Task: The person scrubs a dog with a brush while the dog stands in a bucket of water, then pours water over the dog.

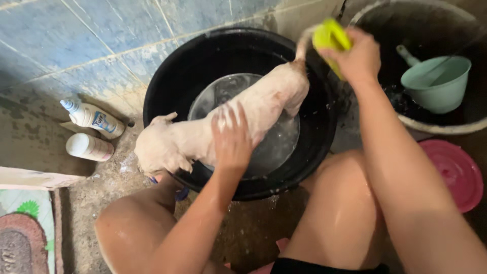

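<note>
1. My left hand [231, 137] lies flat on the back of the small pale dog [223, 124], fingers spread apart.
2. My right hand [355, 56] is clamped around a yellow-green brush [329, 38] at the dog's tail end, by the far right rim of the black tub [314, 162].
3. The dog stands in the tub; its long axis runs from that far right rim to the near left rim, where its head hangs over.
4. Open room lies left, toward two bottles [91, 132] on the floor; right is crowded by a basin [431, 124] holding a green dipper [436, 81].
</note>
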